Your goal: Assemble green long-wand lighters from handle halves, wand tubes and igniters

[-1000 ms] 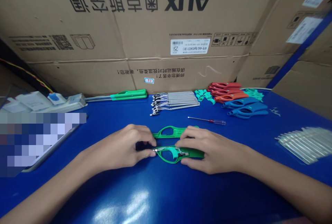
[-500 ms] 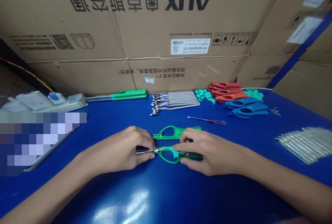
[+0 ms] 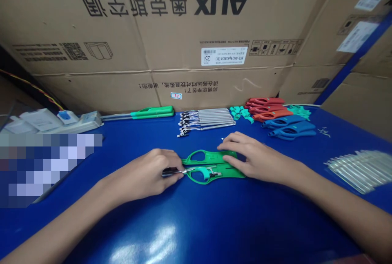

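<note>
My left hand (image 3: 159,170) pinches the metal tube (image 3: 171,171) of a lighter at the left end of a green lighter handle half (image 3: 228,171). A mint-green trigger (image 3: 202,171) and a small black part with white wires (image 3: 214,173) sit in this half. Just beyond lies a second green handle half (image 3: 211,156). My right hand (image 3: 245,154) is over the right ends of both halves, fingers curved and apart, with nothing visible in them; I cannot tell whether it touches them. Only the tip of the screwdriver (image 3: 223,138) shows behind it.
Several metal tubes with wires (image 3: 214,118) lie at the back, near mint-green collars (image 3: 241,113). Red handles (image 3: 266,101), blue handles (image 3: 292,130) and mint triggers (image 3: 298,112) are at back right. Clear-bagged rods (image 3: 361,170) lie right; green lighters (image 3: 153,112) and a power strip (image 3: 88,121) left.
My right hand has lifted off the trigger area and moved up and right, its fingers opening. The near green half and tube have shifted slightly away from me, closer to the other half.
</note>
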The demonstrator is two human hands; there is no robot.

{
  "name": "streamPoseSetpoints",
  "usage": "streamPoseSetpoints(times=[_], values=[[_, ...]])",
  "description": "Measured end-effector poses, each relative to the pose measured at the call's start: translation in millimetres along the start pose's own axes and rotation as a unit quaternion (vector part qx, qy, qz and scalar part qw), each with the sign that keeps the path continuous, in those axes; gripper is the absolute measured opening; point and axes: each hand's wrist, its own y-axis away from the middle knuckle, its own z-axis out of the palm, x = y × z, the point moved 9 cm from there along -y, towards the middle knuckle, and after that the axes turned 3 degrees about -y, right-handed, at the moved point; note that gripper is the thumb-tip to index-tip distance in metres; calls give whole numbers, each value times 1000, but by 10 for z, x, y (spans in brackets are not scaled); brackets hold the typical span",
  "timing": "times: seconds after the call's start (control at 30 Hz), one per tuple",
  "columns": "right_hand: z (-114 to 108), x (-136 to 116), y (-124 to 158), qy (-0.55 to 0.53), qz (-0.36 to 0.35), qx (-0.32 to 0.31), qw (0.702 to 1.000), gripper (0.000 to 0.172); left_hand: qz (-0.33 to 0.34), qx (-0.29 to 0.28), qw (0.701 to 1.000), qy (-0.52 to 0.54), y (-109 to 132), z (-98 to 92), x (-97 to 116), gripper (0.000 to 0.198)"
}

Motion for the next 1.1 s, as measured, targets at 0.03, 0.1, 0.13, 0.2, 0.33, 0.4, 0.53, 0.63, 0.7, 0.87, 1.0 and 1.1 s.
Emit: streamPoseSetpoints(times=[0.03, 0.1, 0.13, 0.2, 0.33, 0.4, 0.53, 0.63, 0.7, 0.87, 1.0, 1.1], values=[[34, 47, -1, 4, 9, -23, 1000, 31, -2, 4, 1000, -1, 0, -4, -17, 15], [94, 106, -1, 0, 15, -61, 998, 32, -3, 11, 1000, 0, 1, -13, -44, 15], [112, 124, -1, -3, 16, -71, 997, 32, -3, 13, 1000, 1, 0, -15, -53, 15], [116, 156, -5, -6, 22, -72, 997, 32, -3, 15, 1000, 3, -2, -13, -64, 15], [86, 206, 4, 7, 55, -58, 997, 37, -6, 13, 1000, 2, -10, -1, -73, 14], [98, 204, 21, 14, 65, -63, 996, 36, -7, 12, 1000, 2, -14, 4, -71, 14], [135, 147, 27, 37, 56, -54, 996, 36, -7, 12, 1000, -5, -14, 2, -58, 15], [71, 118, -11, 53, 33, -21, 998, 40, 1, 11, 1000, -10, -8, 0, -38, 15], [-64, 147, -21, 56, 23, -1, 998, 37, 3, 11, 1000, -13, -4, -1, -36, 15], [-704, 542, 304, 97, 110, 53, 988, 27, -21, 13, 1000, -8, -5, 7, -96, 16], [-1050, 963, 996, 139, 265, 47, 953, 8, -24, 13, 999, -18, -7, 39, -135, 21], [-1111, 1172, 1517, 134, 358, 47, 923, 6, -9, 8, 1000, -22, -14, 64, -126, 21]])
